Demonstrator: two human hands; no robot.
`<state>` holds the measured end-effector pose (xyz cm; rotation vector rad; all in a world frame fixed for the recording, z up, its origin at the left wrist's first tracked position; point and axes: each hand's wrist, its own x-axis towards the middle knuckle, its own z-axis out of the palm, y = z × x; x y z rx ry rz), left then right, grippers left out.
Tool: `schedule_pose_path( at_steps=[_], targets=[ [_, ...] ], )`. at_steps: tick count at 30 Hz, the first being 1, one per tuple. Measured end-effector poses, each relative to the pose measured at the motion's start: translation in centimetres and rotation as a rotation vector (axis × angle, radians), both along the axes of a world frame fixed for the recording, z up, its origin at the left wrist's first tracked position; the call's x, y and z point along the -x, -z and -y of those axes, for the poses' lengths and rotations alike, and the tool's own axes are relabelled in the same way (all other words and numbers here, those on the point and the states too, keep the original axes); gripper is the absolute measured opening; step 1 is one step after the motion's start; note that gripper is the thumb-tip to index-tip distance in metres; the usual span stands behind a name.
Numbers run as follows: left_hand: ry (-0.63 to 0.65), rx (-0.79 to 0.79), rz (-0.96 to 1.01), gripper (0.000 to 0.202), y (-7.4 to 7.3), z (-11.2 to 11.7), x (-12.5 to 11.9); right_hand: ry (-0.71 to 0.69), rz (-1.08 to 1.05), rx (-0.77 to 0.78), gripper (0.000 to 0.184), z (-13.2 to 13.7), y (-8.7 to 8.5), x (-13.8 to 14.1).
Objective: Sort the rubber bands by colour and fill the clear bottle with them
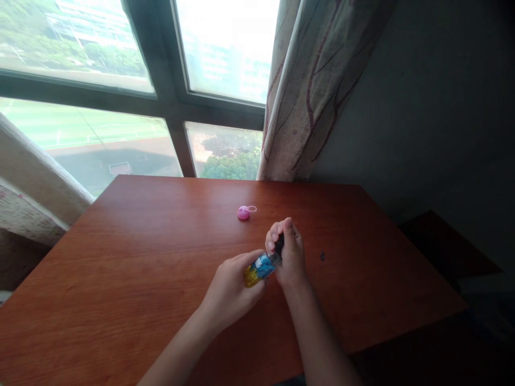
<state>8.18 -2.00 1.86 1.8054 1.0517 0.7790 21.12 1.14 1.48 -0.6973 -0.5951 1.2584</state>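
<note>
Over the table, both of my hands grip one small, see-through, bottle-shaped thing (260, 268), yellow at its lower end and blue higher up. My left hand (231, 292) is closed around the yellow and blue body, thumb on the near side. The black end (279, 244) sits in my right hand (292, 254), whose fingers are curled round it with the thumb pointing up. The thing tilts up to the right. Its exact kind cannot be made out, and part of the black end is hidden by the fingers.
A pink round thing with a thin loop (243, 213) lies on the brown wooden table (132, 257) beyond my hands. To the right is a tiny dark piece (322, 256). Behind the table are a window (171, 102) and a patterned curtain (309, 91).
</note>
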Motion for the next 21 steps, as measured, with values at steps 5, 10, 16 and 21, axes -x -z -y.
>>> schedule_pose_path(
  at_steps=[5, 10, 16, 21],
  targets=[
    [-0.031, 0.044, 0.068, 0.031, 0.22, -0.03, -0.46, 0.028, -0.152, 0.02, 0.045, -0.03, -0.15, 0.28],
    [-0.044, 0.063, 0.091, 0.031, 0.41, -0.01, -0.37, -0.017, -0.203, 0.001, 0.04, 0.23, -0.16, 0.3],
    [-0.068, 0.032, 0.067, 0.031, 0.41, 0.04, -0.29, -0.031, -0.172, 0.07, 0.026, 0.17, 0.09, 0.4],
    [-0.073, 0.016, 0.062, 0.032, 0.42, 0.01, -0.25, -0.04, -0.172, 0.054, 0.01, 0.11, 0.16, 0.46]
  ],
)
